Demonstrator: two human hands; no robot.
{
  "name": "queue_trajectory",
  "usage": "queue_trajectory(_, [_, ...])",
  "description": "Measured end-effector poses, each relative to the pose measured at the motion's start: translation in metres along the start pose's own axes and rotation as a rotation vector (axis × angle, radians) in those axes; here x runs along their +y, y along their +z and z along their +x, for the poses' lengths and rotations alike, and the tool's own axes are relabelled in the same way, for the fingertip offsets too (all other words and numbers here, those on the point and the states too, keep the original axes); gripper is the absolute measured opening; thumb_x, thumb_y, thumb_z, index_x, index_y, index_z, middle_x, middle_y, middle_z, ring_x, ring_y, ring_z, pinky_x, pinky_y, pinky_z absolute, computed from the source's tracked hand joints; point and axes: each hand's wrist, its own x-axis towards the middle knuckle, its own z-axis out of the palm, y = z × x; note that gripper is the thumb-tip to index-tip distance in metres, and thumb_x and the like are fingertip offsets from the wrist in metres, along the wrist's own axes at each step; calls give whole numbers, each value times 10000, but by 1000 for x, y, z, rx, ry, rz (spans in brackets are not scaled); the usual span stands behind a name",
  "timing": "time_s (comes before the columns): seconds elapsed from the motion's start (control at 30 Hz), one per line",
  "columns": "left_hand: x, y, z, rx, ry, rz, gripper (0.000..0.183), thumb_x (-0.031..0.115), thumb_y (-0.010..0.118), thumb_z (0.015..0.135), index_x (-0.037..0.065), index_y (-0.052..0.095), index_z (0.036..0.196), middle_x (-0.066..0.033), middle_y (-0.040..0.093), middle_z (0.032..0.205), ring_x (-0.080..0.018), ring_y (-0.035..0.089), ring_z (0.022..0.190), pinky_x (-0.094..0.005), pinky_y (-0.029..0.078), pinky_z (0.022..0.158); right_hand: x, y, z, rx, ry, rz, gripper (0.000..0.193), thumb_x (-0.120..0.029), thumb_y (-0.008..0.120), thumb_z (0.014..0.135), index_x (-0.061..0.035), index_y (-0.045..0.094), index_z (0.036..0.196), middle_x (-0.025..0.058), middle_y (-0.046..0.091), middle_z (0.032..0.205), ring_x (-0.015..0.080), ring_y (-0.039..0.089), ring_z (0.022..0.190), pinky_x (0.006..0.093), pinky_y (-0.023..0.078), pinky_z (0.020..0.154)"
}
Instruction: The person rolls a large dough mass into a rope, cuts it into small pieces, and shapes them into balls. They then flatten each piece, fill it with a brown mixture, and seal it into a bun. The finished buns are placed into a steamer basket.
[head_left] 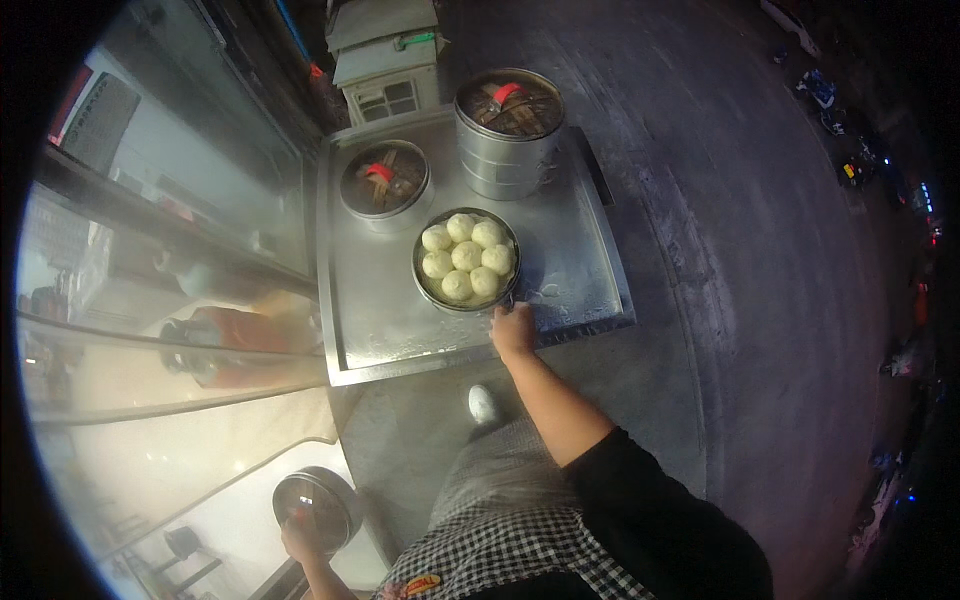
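Observation:
My right hand (514, 330) is closed at the near edge of a round metal steamer tray (419, 284), gripping it at the rim or a small handle. Pale round buns (466, 257) fill this tray, which is on a steel table. Low at the left, my left hand (302, 538) is closed at the red handle of a round, metal-rimmed lid (322, 497). Whether a pan sits under that lid, I cannot tell. Beyond the buns stand a short steamer (384, 184) and a taller stacked steamer (508, 160), each covered by a dark lid with a red handle.
The steel table (370, 300) has raised edges and wet patches. Steamy glass panels (170, 270) run along the left, with a white counter (240, 520) below. A pale cabinet (385, 60) stands behind the table. Dark pavement (780, 300) stretches to the right.

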Motion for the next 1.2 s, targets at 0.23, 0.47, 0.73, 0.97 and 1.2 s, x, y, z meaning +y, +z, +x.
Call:
queue_trajectory(0.23, [49,-26,19,45,130,-66,271,308,648,903,43,700,922,-178,660,936,-406,640,899,-533,512,768,-43,-11,-20,12,88,84,317,-185,632,925,69,548,1096,247,664,956,369,681,804,449,551,718])
queue_trajectory(0.47, [141,-91,16,266,272,-50,292,337,693,873,48,691,912,-150,658,946,-390,630,913,-513,508,778,-114,-71,-41,-252,120,390,202,-44,505,955,44,426,1120,178,638,863,223,660,581,341,542,464])
queue_trajectory(0.73, [321,-140,24,320,701,-281,262,194,705,748,136,710,1004,-56,669,1035,-311,635,1000,-473,523,801,-153,-218,-44,-320,143,526,262,-22,512,926,32,416,1163,175,600,955,214,647,624,324,545,476])
queue_trajectory(0.97, [499,-145,16,115,765,-122,238,305,675,878,182,729,1075,-38,664,1093,-286,602,1104,-501,478,875,-177,-369,-49,-337,26,319,240,-79,499,974,53,420,1159,180,646,882,179,668,650,284,515,471])
queue_trajectory(1.2, [517,-191,-48,-490,818,-1143,370,312,648,983,-21,711,1131,-110,735,975,-177,651,968,-320,480,923,-223,-406,-39,-618,-44,230,232,-91,512,975,64,418,1120,179,644,827,168,652,617,273,514,457])
